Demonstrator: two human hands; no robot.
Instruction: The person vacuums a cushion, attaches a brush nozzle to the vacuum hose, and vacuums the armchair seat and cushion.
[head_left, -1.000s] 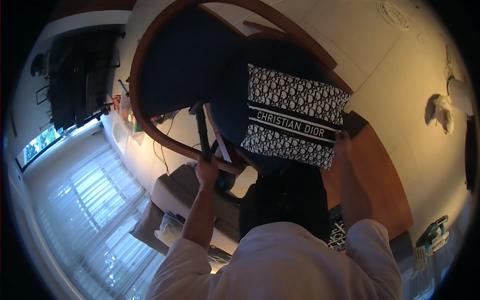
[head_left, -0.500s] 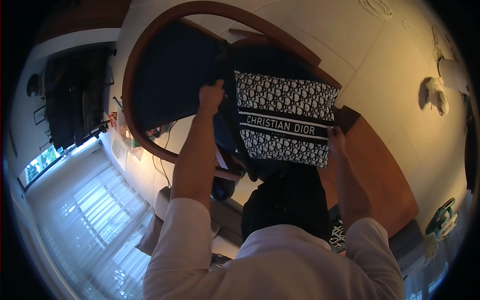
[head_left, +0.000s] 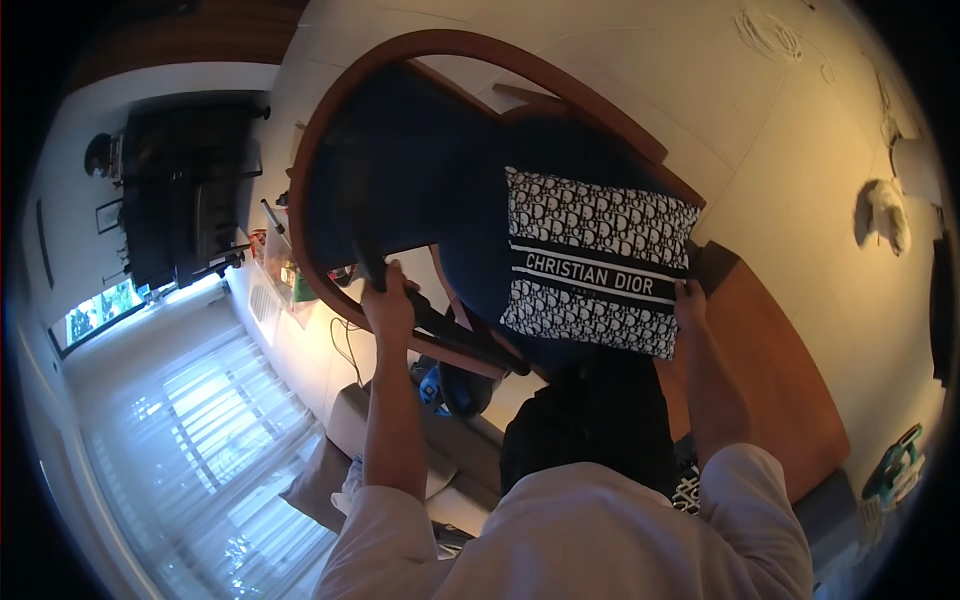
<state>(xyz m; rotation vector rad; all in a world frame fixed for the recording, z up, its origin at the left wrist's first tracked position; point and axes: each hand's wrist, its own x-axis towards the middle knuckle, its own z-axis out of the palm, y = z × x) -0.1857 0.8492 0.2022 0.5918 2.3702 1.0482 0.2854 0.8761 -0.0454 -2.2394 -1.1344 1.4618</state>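
Note:
My right hand (head_left: 690, 302) pinches the right edge of a black-and-white patterned cushion (head_left: 600, 225) with "CHRISTIAN DIOR" lettering, which is tilted over the seat of a wood-framed armchair. My left hand (head_left: 390, 295) is closed around a long black tube that looks like a vacuum cleaner wand (head_left: 465, 338). Its far end lies over the dark blue upholstery (head_left: 385, 150) of the chair, where motion and dim light blur it. Wrapped fingers hide part of the grip.
A curved wooden rim (head_left: 315, 130) surrounds the chair back. On the floor below the left forearm is a blue-and-black rounded object (head_left: 450, 385), partly hidden. To the right is a brown wooden tabletop (head_left: 765, 370). A coiled white cable (head_left: 768, 38) lies on the floor.
My left hand has moved down and left with the black wand, off the seat and towards the chair back's lower edge. My right hand still holds the cushion. The view has shifted slightly.

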